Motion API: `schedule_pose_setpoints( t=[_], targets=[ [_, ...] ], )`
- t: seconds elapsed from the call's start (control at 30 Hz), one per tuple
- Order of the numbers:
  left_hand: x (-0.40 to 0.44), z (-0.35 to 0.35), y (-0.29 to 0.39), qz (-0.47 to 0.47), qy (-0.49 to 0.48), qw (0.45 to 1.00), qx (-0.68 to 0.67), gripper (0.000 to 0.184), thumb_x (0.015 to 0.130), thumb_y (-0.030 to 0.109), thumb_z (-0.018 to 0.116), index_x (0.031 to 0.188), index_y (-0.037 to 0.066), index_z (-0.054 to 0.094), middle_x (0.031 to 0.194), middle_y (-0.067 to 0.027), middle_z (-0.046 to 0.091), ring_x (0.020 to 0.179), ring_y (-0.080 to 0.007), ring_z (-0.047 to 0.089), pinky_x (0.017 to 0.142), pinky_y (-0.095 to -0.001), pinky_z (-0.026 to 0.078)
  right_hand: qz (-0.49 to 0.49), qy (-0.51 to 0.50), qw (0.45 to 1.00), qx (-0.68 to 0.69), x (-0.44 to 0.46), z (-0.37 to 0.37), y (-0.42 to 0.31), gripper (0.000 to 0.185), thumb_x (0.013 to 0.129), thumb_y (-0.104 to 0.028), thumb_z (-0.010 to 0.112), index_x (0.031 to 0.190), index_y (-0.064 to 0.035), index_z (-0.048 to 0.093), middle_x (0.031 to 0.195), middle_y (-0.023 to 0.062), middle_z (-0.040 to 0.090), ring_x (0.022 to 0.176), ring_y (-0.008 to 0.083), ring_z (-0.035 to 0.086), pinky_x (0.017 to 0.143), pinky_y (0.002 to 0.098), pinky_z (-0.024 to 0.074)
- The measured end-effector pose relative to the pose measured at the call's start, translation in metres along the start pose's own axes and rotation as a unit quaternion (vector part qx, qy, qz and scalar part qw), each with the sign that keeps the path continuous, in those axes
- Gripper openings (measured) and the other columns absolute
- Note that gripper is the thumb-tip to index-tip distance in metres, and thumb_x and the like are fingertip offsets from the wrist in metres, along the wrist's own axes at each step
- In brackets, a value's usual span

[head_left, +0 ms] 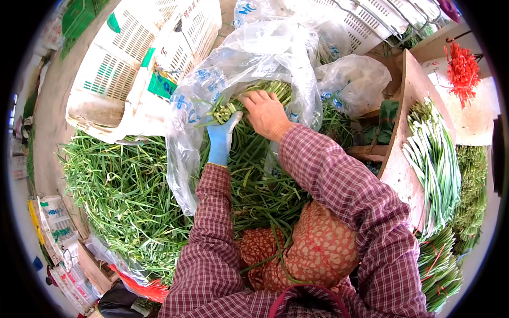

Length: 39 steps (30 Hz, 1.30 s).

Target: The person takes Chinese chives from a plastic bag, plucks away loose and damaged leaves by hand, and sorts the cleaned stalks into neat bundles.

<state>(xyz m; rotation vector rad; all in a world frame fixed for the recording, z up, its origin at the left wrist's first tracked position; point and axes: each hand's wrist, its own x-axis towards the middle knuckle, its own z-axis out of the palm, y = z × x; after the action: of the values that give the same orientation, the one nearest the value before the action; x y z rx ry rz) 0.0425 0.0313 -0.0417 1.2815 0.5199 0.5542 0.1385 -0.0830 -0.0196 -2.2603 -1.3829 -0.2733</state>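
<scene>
A bunch of garlic chives (225, 111), its pale cut ends gathered toward the left, lies in the mouth of a clear plastic bag (254, 55) with blue print. My left hand (221, 137), in a blue and white glove, is closed around the bunch near those ends. Bare, my right hand (265, 114) curls its fingers over the stems from above; its fingertips partly hide the bunch. Loose green leaves (265, 185) hang below both hands and spill onto my patterned apron (318, 249).
Left of me is a big heap of loose greens (122, 191), with white perforated crates (116, 63) behind it. On the right, a wooden board (424, 122) bears a white-ended bunch (435, 164). Red ties (461, 71) hang above it, and tied bundles (437, 265) lie below.
</scene>
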Motion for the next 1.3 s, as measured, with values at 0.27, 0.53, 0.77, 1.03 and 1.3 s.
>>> schedule_pose_setpoints(
  t=[0.27, 0.53, 0.77, 1.03, 1.3],
  targets=[
    [-0.013, -0.034, 0.054, 0.06, 0.032, 0.994, 0.086, 0.031, 0.079, 0.005, 0.071, 0.106, 0.0, 0.059, 0.096, -0.0054, 0.062, 0.084, -0.0137, 0.06, 0.078, -0.0268, 0.051, 0.086, -0.257, 0.96, -0.077, -0.006, -0.016, 0.025, 0.019, 0.086, -0.012, 0.055, 0.105, -0.012, 0.06, 0.098, 0.012, 0.058, 0.078, 0.023, 0.063, 0.089, 0.0413, 0.0419],
    [-0.034, -0.081, 0.275, 0.24, -0.08, 0.954, -0.162, 0.031, 0.083, 0.01, 0.057, 0.115, 0.009, 0.054, 0.105, -0.0096, 0.061, 0.099, -0.0261, 0.06, 0.097, -0.048, 0.045, 0.226, -0.267, 0.932, -0.096, -0.014, -0.049, 0.035, 0.024, 0.088, -0.025, 0.055, 0.104, -0.0116, 0.067, 0.101, 0.015, 0.065, 0.096, 0.0279, 0.064, 0.086, 0.0432, 0.0482],
    [-0.076, -0.048, 0.324, 0.184, -0.08, 0.98, 0.001, 0.042, 0.082, 0.007, 0.054, 0.124, 0.0, 0.05, 0.115, -0.0094, 0.056, 0.101, -0.0195, 0.057, 0.091, -0.035, 0.047, 0.123, -0.034, 0.92, 0.37, 0.061, -0.208, -0.056, 0.08, 0.083, -0.058, 0.058, 0.132, 0.0027, 0.043, 0.132, 0.024, 0.048, 0.116, 0.0375, 0.052, 0.099, 0.0402, 0.0422],
    [-0.137, 0.018, 0.351, 0.147, -0.212, 0.966, 0.014, 0.049, 0.076, 0.007, 0.063, 0.122, -0.004, 0.051, 0.105, -0.0097, 0.061, 0.095, -0.018, 0.06, 0.084, -0.0293, 0.049, -0.042, -0.132, 0.838, 0.528, 0.018, -0.25, -0.178, 0.114, 0.062, -0.06, 0.077, 0.143, -0.0007, 0.021, 0.135, 0.0241, 0.043, 0.128, 0.0327, 0.04, 0.11, 0.0389, 0.0311],
    [-0.193, 0.028, 0.337, 0.157, -0.258, 0.953, -0.006, 0.105, 0.069, 0.03, 0.076, 0.148, 0.003, 0.011, 0.149, -0.0199, 0.022, 0.137, -0.0287, 0.028, 0.112, -0.039, 0.025, 0.118, 0.043, 0.711, 0.691, -0.049, -0.279, -0.202, 0.04, 0.08, -0.015, 0.074, 0.115, -0.0018, 0.06, 0.102, 0.0051, 0.067, 0.097, 0.0111, 0.06, 0.089, 0.0286, 0.048]
  ],
)
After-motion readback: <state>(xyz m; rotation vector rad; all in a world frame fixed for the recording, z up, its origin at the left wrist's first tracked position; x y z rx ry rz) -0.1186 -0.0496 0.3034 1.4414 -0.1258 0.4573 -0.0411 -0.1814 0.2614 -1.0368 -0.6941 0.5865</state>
